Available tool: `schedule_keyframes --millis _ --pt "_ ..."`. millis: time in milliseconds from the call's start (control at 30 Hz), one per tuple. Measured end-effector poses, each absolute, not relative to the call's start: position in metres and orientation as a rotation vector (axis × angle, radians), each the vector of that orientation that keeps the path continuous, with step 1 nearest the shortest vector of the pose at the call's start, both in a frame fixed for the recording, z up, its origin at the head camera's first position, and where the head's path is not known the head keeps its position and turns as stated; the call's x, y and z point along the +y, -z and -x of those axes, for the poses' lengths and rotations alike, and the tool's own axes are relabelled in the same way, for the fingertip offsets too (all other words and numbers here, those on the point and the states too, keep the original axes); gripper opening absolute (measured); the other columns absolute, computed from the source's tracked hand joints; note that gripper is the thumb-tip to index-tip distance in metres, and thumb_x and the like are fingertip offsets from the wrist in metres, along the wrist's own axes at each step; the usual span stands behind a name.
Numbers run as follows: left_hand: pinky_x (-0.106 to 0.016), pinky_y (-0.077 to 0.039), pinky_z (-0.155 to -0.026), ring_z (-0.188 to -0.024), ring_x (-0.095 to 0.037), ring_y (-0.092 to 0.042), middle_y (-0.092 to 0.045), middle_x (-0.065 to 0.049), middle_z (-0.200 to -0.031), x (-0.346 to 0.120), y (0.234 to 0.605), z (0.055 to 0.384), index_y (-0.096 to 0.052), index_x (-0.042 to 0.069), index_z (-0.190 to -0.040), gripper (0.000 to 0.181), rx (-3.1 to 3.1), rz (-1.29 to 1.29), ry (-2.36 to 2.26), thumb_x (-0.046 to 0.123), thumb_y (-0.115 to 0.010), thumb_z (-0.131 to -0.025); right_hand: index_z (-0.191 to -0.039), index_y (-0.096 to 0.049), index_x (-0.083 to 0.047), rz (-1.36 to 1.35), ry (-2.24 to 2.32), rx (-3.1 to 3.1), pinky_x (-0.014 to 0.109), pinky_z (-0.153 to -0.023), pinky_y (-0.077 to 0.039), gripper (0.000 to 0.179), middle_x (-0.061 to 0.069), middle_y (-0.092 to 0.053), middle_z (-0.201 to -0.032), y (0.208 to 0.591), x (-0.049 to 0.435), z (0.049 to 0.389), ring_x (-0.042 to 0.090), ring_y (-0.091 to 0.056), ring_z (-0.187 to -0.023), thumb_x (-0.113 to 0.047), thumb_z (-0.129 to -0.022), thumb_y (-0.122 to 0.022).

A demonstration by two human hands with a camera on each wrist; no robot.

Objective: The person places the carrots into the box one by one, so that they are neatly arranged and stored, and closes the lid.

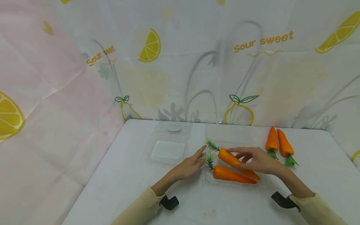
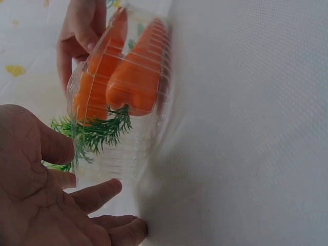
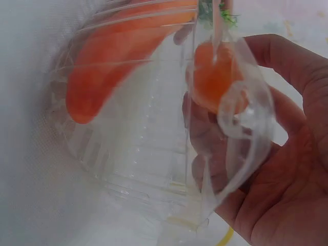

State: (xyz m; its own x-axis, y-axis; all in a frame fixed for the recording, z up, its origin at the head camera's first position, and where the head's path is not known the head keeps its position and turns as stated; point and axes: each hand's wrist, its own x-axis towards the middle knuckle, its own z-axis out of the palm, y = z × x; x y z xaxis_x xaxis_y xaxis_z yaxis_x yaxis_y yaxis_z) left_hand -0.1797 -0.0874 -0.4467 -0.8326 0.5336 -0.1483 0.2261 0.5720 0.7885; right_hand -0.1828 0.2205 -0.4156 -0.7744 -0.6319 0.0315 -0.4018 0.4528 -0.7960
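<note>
A clear plastic clamshell box (image 1: 206, 179) stands with its lid folded back. One orange toy carrot (image 1: 232, 176) with feathery green leaves lies inside it. My right hand (image 1: 257, 160) grips a second such carrot (image 1: 225, 155) between thumb and fingers, over the box and slanting across it. In the right wrist view, the box's wall partly covers those fingers. At the box's left end is my left hand (image 1: 187, 167), its fingers loosely spread and its thumb close against the rim in the left wrist view. Nothing lies in its palm (image 2: 36, 189).
Another clear clamshell box (image 1: 168, 150), lid back, stands left of the first on the white table (image 1: 112, 190). Two more carrots (image 1: 272, 140) with broader green leaves lie at the back right. Behind the table hangs a lemon-print cloth (image 1: 180, 78).
</note>
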Motion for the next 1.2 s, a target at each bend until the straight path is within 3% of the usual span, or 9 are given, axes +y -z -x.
schedule_keyframes --millis 1200 --pt "-0.048 -0.035 -0.11 -0.133 -0.029 -0.046 -0.04 -0.009 -0.153 -0.0879 0.4436 0.1774 -0.012 0.027 -0.159 0.057 2.432 -0.606 -1.15 0.036 -0.035 -0.108 -0.139 -0.055 -0.006 1.054 1.127 2.357 0.029 -0.078 -0.056 0.05 0.013 -0.065 -0.122 0.422 0.2182 0.1857 0.017 -0.063 -0.092 -0.021 -0.093 -0.07"
